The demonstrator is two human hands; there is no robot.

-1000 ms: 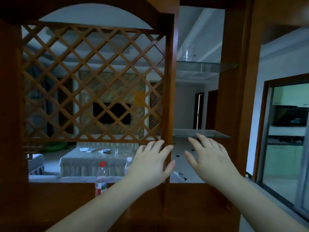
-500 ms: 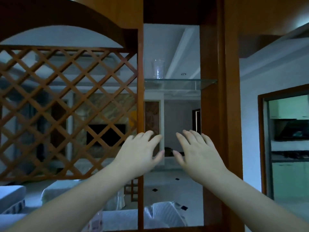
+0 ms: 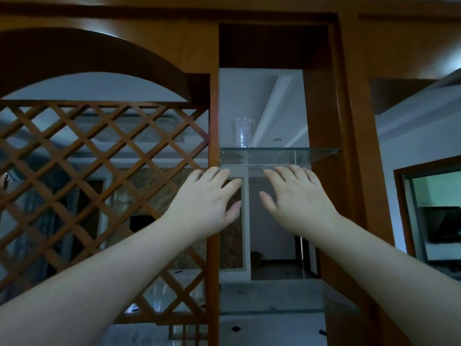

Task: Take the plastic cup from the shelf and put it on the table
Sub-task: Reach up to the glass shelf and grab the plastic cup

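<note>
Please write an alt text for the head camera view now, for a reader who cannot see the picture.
Two bare hands, left hand and right hand, reach up open and empty toward a clear plastic cup standing upright on a glass shelf in a wooden cabinet. Both hands are just below the shelf edge, not touching the cup. A wooden lattice panel fills the left side.

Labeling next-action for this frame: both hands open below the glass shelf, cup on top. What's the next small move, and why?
Probably raise the left hand past the glass shelf edge toward the plastic cup. The cup stands upright at the shelf's left end, nearer that hand; both hands, the right hand too, are open, empty and below the shelf.
</note>
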